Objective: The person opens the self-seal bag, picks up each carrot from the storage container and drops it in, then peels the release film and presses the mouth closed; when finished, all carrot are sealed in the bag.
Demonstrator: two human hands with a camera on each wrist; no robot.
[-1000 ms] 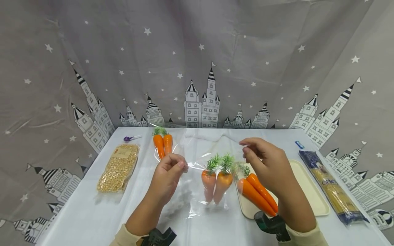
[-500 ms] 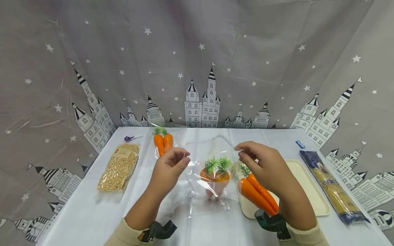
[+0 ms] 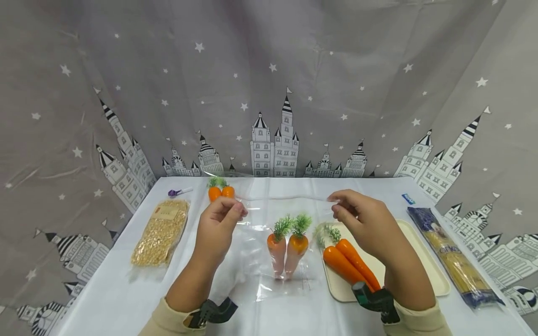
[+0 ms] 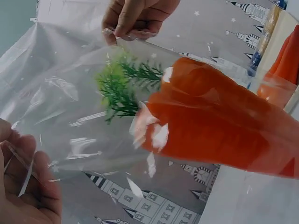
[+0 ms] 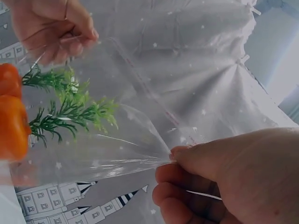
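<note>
A clear plastic bag (image 3: 273,224) hangs upright between my hands over the white table (image 3: 109,289), its top edge stretched taut. Two orange toy carrots with green tops (image 3: 287,247) stand inside it, tips down. My left hand (image 3: 218,224) pinches the bag's top left corner, and my right hand (image 3: 357,214) pinches the top right corner. The left wrist view shows the bagged carrots (image 4: 210,126) close up, with the right hand (image 4: 135,18) at the far corner. Seen from the right wrist, the bag's sealing strip (image 5: 149,88) runs across to the left hand (image 5: 56,28).
A cream tray (image 3: 420,261) at the right holds two more carrots (image 3: 349,263). Another bagged carrot pair (image 3: 221,191) lies at the back, with a purple clip (image 3: 178,191) beside it. A bag of beans (image 3: 161,231) lies left, a pasta packet (image 3: 451,254) far right. A star-and-castle curtain (image 3: 269,84) hangs behind.
My hands moved apart and pulled the bag's top edge taut. The bag rose upright, and the two carrots inside settled tips down.
</note>
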